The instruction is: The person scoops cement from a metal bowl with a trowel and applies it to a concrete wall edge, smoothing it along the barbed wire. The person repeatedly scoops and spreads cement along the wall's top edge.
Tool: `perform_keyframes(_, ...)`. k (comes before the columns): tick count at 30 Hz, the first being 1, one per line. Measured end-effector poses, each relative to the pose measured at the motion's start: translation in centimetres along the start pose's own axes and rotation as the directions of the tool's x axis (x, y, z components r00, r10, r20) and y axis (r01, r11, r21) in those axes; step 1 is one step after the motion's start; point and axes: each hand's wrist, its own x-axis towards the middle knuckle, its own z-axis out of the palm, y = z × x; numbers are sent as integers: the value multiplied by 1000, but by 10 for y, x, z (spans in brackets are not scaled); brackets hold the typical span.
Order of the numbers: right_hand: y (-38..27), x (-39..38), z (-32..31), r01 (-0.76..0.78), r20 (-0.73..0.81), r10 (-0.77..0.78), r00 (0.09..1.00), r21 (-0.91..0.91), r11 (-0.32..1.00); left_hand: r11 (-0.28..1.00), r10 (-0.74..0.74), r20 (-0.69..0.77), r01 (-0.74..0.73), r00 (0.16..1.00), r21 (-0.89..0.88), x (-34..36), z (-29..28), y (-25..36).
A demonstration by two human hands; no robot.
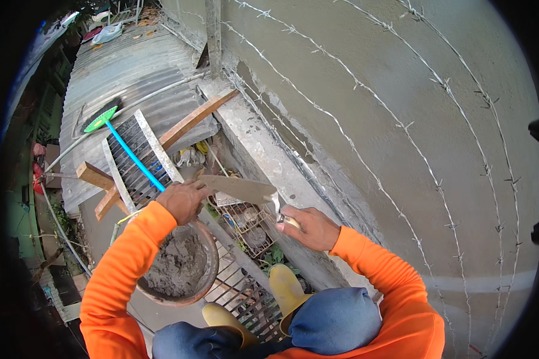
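Note:
My right hand is closed round the pale handle of a pointed masonry trowel. Its mortar-smeared blade stretches left across my front. At the blade's tip my left hand is closed, fingers curled; a small grey piece shows just above it, and what it grips is partly hidden. Below that hand sits a round clay-coloured bowl of wet grey mortar. Behind the left hand lies a broom with a blue stick and green head; its lower end disappears at my hand.
Barbed wire runs in several strands before the grey plastered wall. A concrete ledge follows the wall's foot. Corrugated roofing, a wooden beam and a slatted metal frame lie left. Below is a metal grating with gaps under my yellow boots.

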Motion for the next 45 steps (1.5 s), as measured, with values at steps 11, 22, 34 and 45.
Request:
perform_keyframes(11, -196, 138, 54, 542, 594, -168, 787, -535, 648, 581, -785, -518, 113, 339, -806, -233, 132, -60)
perform_keyframes(22, -208, 110, 5, 569, 505, -279, 817, -788, 238, 120, -949, -212, -351, 235, -928, -218, 181, -64)
perform_keyframes(34, -108, 76, 123, 399, 352, -203, 914, -686, 608, 112, -957, -201, -374, 208, -921, -219, 186, -60)
perform_keyframes(45, -52, 40, 154, 298, 33, -297, 954, -117, 947, 371, -927, -372, -29, 46, -928, -227, 178, -82)
